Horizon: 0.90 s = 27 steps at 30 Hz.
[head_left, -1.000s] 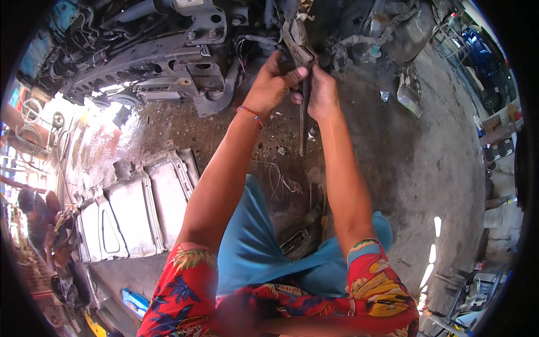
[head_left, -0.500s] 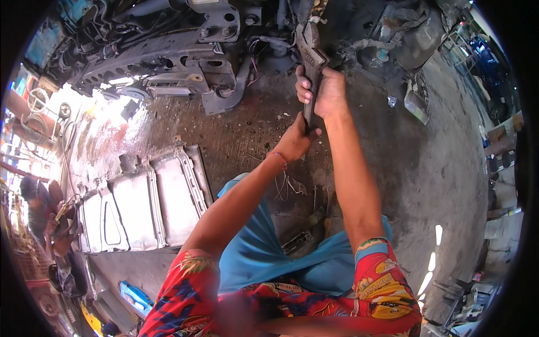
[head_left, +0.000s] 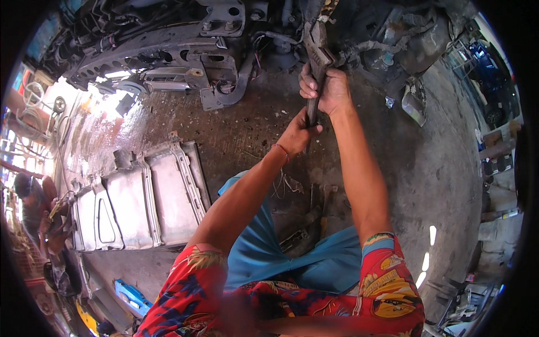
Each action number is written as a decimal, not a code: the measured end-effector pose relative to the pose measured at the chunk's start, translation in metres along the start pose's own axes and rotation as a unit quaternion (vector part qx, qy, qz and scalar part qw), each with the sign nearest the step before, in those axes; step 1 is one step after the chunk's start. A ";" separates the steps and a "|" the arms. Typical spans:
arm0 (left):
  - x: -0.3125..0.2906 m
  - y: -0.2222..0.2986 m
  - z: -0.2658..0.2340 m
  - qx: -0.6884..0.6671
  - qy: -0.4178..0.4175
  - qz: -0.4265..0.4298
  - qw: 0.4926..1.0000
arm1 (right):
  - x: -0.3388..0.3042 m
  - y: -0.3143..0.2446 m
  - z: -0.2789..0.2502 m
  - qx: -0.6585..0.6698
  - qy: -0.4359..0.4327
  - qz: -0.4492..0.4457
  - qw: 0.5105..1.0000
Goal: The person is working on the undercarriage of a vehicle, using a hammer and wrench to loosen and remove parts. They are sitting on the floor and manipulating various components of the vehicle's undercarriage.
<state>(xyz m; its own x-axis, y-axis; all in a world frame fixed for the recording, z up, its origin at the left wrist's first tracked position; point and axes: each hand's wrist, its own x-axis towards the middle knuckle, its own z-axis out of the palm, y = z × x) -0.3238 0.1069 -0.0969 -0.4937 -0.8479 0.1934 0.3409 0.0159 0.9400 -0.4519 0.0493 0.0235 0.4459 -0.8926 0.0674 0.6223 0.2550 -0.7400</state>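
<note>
We hold a long, dark, worn metal wrench with a toothed head point(head_left: 320, 56) in both bare hands, above the floor in the upper middle of the view, its handle slanting down toward us. Our right hand point(head_left: 334, 92) wraps the upper handle just below the toothed part, fingers curled tightly around the metal. Our left hand point(head_left: 297, 135) grips the handle lower down, its fingers folded around the bar and partly hidden, the thumb lying across toward the right. A thin red bracelet point(head_left: 281, 148) circles our left wrist.

The wrench's head reaches up beside a dirty, yellowish-and-dark metal part point(head_left: 328, 9) at the top edge; we cannot tell whether the two touch. To the left of the head we see a dark vehicle frame beam pierced with round holes point(head_left: 135, 59) and a curved, dusty grey metal bracket point(head_left: 219, 102).

Below, a large silvery ribbed metal panel point(head_left: 132, 208) lies on the stained grey concrete floor point(head_left: 387, 151), to the left of our blue-trousered legs point(head_left: 252, 247). At the far left, another person point(head_left: 50, 222) bends near the panel's edge. A dark blue car point(head_left: 488, 70) stands at the upper right.
</note>
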 end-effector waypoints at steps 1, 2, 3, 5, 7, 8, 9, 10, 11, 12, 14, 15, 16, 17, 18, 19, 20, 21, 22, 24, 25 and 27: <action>0.002 -0.002 -0.001 -0.001 0.002 0.000 1.000 | 0.001 -0.001 -0.001 -0.008 0.041 0.013 0.999; 0.004 -0.003 -0.002 -0.003 0.004 0.000 1.000 | 0.002 -0.002 -0.001 -0.014 0.001 0.009 1.000; 0.007 -0.004 -0.004 -0.001 0.005 -0.001 1.000 | 0.003 -0.003 0.000 -0.027 0.003 0.013 1.000; 0.010 -0.006 -0.007 0.009 0.011 -0.018 1.000 | 0.003 -0.003 0.003 -0.030 0.014 0.009 0.999; 0.011 -0.006 -0.012 -0.026 -0.003 -0.002 1.000 | 0.003 -0.003 0.006 -0.015 0.026 -0.002 1.000; 0.011 -0.006 -0.013 -0.032 -0.004 -0.007 0.999 | 0.002 -0.002 0.008 -0.023 0.039 -0.008 0.999; 0.010 -0.006 -0.015 -0.034 -0.007 -0.008 0.999 | 0.002 -0.002 0.009 -0.028 0.045 -0.011 0.999; 0.009 -0.006 -0.016 -0.029 -0.006 -0.019 0.999 | 0.001 -0.002 0.009 -0.033 0.032 -0.017 0.999; 0.009 -0.005 -0.016 -0.013 0.004 -0.049 0.999 | 0.002 -0.002 0.009 -0.016 0.031 -0.006 0.999; 0.007 -0.005 -0.015 -0.016 0.003 -0.029 0.999 | 0.003 -0.002 0.008 0.001 0.013 0.000 1.000; 0.007 -0.003 -0.011 0.009 0.023 -0.036 0.999 | 0.005 -0.003 0.005 0.013 -0.029 0.009 0.999; 0.007 -0.003 -0.008 -0.007 0.021 -0.020 1.000 | 0.006 -0.004 0.003 0.010 -0.052 0.013 0.998; 0.008 -0.002 -0.004 -0.015 0.026 -0.019 0.999 | 0.007 -0.004 0.002 0.007 -0.040 0.014 0.999; 0.008 -0.002 -0.001 -0.017 0.031 -0.031 0.999 | 0.007 -0.004 0.000 -0.003 -0.063 0.013 0.998; 0.009 -0.001 0.003 -0.014 0.044 -0.018 0.999 | 0.007 -0.003 0.000 -0.013 -0.050 0.009 0.999; 0.010 0.000 0.005 -0.005 0.058 -0.016 0.998 | 0.007 -0.003 0.000 -0.024 -0.022 0.009 0.999; 0.011 0.001 0.007 0.010 0.075 -0.020 0.997 | 0.006 -0.002 0.000 -0.025 -0.027 -0.002 0.999; 0.011 0.001 0.008 0.001 0.079 -0.012 0.997 | 0.005 -0.001 0.000 -0.026 -0.016 -0.009 0.999; 0.011 0.002 0.009 -0.003 0.087 -0.012 0.996 | 0.004 -0.001 0.001 -0.029 -0.009 -0.017 0.999; 0.010 0.004 0.008 0.003 0.087 -0.013 0.996 | 0.003 0.000 0.001 0.008 0.009 -0.016 1.000; 0.010 0.005 0.007 0.013 0.081 -0.016 0.996 | 0.002 0.000 0.001 0.029 -0.002 -0.019 0.999; 0.010 0.006 0.005 0.023 0.075 -0.022 0.997 | 0.003 -0.001 -0.001 0.033 -0.037 -0.006 0.999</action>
<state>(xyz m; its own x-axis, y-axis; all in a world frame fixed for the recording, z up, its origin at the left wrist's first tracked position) -0.3309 0.1015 -0.0875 -0.3818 -0.9177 0.1099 0.2827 -0.0028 0.9592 -0.4518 0.0459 0.0243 0.4834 -0.8661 0.1272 0.6677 0.2708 -0.6935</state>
